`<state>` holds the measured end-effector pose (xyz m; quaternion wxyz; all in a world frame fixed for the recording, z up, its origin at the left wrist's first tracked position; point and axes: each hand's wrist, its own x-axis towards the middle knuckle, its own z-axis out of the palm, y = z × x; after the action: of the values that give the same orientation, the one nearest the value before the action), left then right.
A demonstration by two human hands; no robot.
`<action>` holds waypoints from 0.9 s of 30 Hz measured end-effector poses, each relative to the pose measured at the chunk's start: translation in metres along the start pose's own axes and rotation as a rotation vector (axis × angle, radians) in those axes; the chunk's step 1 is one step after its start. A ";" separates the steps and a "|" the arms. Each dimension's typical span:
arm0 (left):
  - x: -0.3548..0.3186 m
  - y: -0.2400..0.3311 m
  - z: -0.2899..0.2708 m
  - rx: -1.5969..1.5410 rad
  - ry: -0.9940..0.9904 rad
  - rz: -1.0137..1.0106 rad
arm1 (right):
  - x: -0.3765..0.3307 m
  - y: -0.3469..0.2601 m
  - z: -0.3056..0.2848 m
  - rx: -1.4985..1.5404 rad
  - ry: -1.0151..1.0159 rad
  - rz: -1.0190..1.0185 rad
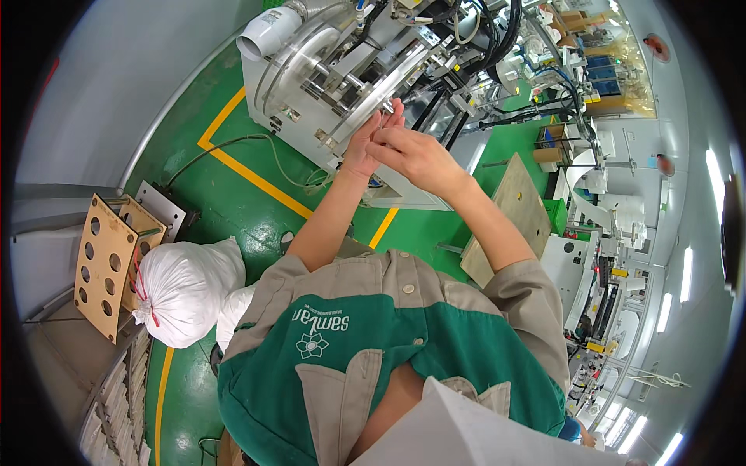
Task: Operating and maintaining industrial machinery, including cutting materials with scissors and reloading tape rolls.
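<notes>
Both hands meet in front of a machine with a large clear round disc [299, 66] and metal shafts. My left hand [362, 149] is raised with its palm turned inward and its fingers gathered around a small shiny metal piece [386, 107]. Whether that piece is loose or part of the machine, I cannot tell. Over the left palm, my right hand [420, 159] is closed, with fingers curled and pinched against the left fingers. Anything in the pinch is hidden by the fingers.
At left, a white tied sack [186, 291] sits beside a wooden rack with round holes [105, 268]. A cable [272, 147] trails over the green floor [241, 206]. A wooden board [509, 217] leans right of the machine. More machinery [598, 287] lines the far right.
</notes>
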<state>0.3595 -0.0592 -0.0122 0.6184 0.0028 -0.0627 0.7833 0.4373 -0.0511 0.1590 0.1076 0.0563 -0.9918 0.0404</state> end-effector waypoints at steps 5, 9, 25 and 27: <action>0.001 0.005 -0.007 0.008 -0.008 -0.016 | 0.005 -0.002 -0.006 0.015 -0.045 0.067; -0.001 0.002 -0.002 -0.015 -0.001 0.012 | -0.002 -0.011 0.011 -0.019 0.056 0.145; -0.002 0.004 0.002 -0.055 -0.010 -0.028 | 0.000 -0.019 0.032 0.046 0.354 0.239; -0.002 0.002 0.003 -0.033 0.000 -0.023 | 0.001 -0.021 0.033 0.060 0.368 0.263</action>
<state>0.3574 -0.0622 -0.0101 0.6272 -0.0067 -0.0759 0.7751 0.4322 -0.0750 0.1283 0.2786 -0.0789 -0.9526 0.0931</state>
